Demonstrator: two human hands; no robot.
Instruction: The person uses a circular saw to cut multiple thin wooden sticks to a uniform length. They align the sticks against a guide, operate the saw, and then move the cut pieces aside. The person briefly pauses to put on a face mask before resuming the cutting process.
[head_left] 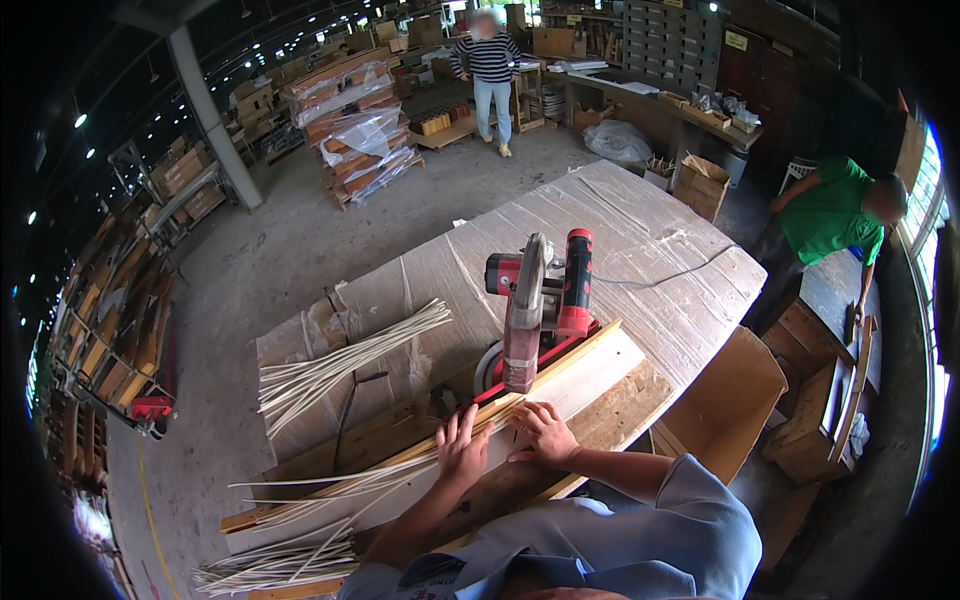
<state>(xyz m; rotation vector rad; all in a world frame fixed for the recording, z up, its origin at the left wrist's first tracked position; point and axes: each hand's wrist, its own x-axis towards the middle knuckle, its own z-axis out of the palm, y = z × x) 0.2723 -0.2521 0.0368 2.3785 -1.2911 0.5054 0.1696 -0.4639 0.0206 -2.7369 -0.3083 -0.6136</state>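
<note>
Several thin pale strips (400, 470) lie lengthwise along a wooden rail on the worktable, their loose ends fanning out to the left. Over this bundle my left hand (463, 452) is curved, fingers across the strips and thumb on the near side, pressing them against the rail. Close by on the right, my right hand (543, 434) bends around the strips' other end, its fingertips partly hidden. Just beyond both hands stands a red and black miter saw (525, 330), its blade guard near the rail. A pale board (590, 375) lies under the right hand's side.
One strip bundle (345, 360) rests on the table's far left, another bundle (285, 565) at the near left. A cable (690, 273) crosses the plastic-covered tabletop (640, 235). An open carton (735, 400) stands at the right. One person (490, 65) is ahead, another person (830, 210) at right.
</note>
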